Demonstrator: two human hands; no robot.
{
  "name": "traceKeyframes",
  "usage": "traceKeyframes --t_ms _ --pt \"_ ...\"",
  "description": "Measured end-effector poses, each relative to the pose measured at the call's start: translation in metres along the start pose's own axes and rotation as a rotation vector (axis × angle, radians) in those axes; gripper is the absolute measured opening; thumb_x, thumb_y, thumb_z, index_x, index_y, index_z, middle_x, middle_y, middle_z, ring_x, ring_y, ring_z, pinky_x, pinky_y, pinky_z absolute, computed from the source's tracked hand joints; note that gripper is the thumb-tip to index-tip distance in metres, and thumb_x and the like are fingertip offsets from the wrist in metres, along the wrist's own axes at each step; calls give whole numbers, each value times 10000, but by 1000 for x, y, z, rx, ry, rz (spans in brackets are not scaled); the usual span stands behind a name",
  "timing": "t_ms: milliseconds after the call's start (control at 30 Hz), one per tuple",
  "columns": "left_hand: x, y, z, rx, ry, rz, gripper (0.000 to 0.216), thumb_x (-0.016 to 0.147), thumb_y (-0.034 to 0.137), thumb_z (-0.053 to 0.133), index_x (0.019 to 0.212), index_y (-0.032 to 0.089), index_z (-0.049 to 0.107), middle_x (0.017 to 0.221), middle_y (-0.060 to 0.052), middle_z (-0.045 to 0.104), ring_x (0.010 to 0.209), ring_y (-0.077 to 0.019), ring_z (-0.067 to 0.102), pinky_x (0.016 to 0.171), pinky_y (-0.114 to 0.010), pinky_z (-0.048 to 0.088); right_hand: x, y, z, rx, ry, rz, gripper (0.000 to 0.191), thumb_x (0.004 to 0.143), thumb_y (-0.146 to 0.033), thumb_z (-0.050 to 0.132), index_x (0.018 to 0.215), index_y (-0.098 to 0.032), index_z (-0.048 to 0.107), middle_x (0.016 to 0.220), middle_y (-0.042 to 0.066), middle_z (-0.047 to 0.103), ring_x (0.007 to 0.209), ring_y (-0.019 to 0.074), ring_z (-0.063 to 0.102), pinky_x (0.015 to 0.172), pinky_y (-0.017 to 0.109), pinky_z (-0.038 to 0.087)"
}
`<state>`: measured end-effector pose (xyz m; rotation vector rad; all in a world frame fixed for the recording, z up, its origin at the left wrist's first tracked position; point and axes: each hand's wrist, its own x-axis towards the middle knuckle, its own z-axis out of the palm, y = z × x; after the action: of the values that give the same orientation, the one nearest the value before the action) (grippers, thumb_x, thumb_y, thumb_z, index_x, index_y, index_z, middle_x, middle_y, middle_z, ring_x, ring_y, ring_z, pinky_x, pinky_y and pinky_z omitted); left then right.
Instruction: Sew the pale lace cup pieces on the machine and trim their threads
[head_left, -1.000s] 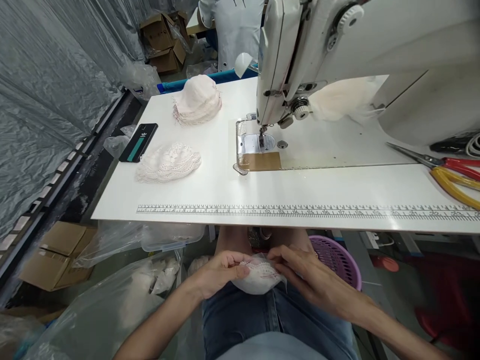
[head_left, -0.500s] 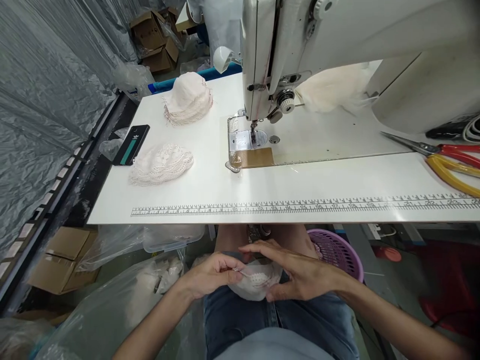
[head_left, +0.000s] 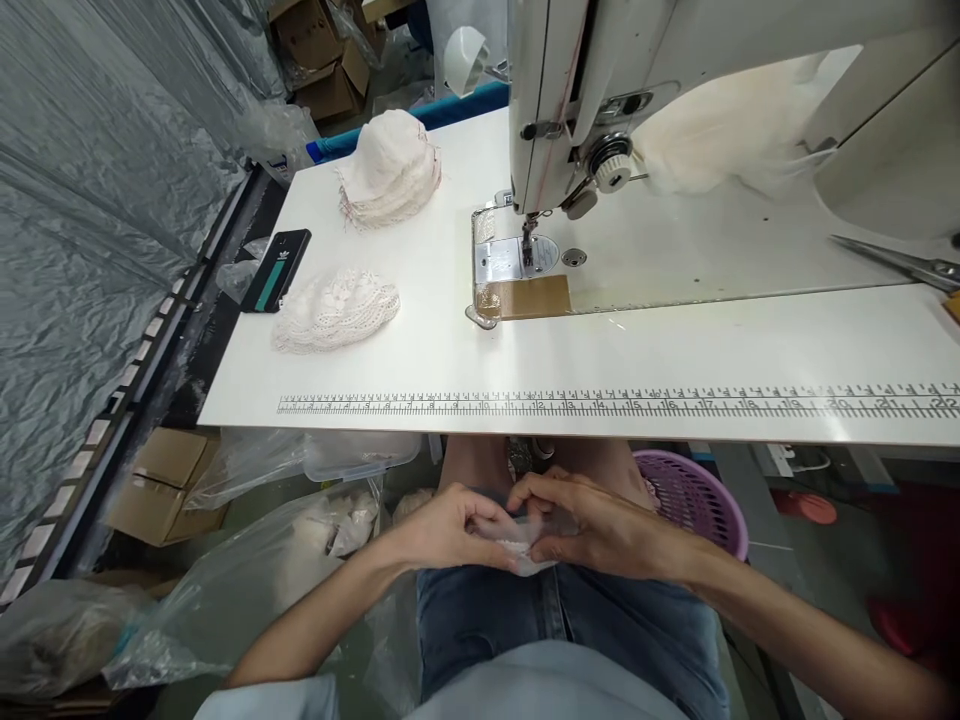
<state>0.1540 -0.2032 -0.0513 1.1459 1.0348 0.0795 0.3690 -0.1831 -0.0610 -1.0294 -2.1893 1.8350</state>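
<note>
Over my lap, below the table's front edge, a small sheer white lace fabric piece (head_left: 532,567) is bunched between my two hands. My left hand (head_left: 454,530) pinches its left side with thumb and fingers. On the other side, my right hand (head_left: 600,525) is curled round the fabric, thumb below and fingers above. The hands cover much of the piece, so its full shape is hidden. On the table lie a stack of pale lace-edged pieces (head_left: 337,312) and, behind it, a stack of plain cream cup-shaped pieces (head_left: 391,170) with frayed edges.
A sewing machine (head_left: 551,120) stands on the white table (head_left: 420,360), its needle over the metal plate. A phone (head_left: 276,271) lies at left, scissors (head_left: 900,262) at right. Beneath are a purple basket (head_left: 690,500), a cardboard box (head_left: 161,487) and plastic bags (head_left: 247,570).
My hands have drawn closer together and the fabric is more folded up between them. The right fingers have curled in onto it. The view has shifted slightly to the right.
</note>
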Motion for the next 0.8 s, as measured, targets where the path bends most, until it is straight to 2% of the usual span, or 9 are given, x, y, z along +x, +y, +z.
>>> traceKeyframes --t_ms 133,267,400,567,700,800 --pt "5 0 3 -27 27 -45 275 661 338 729 836 126 743 671 -37 686 590 -112 555 550 -188 400 2 8 -9 183 -136 -16 231 785 -335 611 951 -176 610 824 38 637 782 179 586 662 260 429" --pt "2 -6 -1 -144 -16 -64 304 635 351 748 838 126 743 727 -64 709 654 -138 604 641 -221 468 0 25 -14 327 -244 -56 350 757 -424 641 938 -124 653 880 67 655 816 185 604 688 257 453" --pt "-2 -12 -4 -215 18 -128 312 617 355 762 822 120 742 726 -75 712 650 -142 618 641 -230 479 -3 26 -9 303 -212 -92 405 714 -429 683 1002 -152 622 898 45 655 830 187 605 675 248 451" --pt "-7 -17 -4 -259 62 -162 310 604 356 776 797 116 743 698 -76 711 605 -127 606 584 -209 457 -4 18 0 154 -90 -63 238 760 -351 650 928 -182 635 856 29 648 791 181 587 633 241 428" --pt "-12 -19 -5 -239 51 -161 297 620 357 767 799 122 743 710 -73 715 626 -136 618 610 -219 467 -1 20 4 238 -120 -65 185 760 -333 653 839 -166 635 797 18 649 737 162 590 612 230 430" --pt "-11 -18 -5 -178 10 -120 306 622 341 769 854 143 738 792 -66 724 705 -156 638 650 -223 476 3 21 6 309 -151 -76 206 753 -342 662 825 -152 629 766 16 641 703 151 593 592 222 427"
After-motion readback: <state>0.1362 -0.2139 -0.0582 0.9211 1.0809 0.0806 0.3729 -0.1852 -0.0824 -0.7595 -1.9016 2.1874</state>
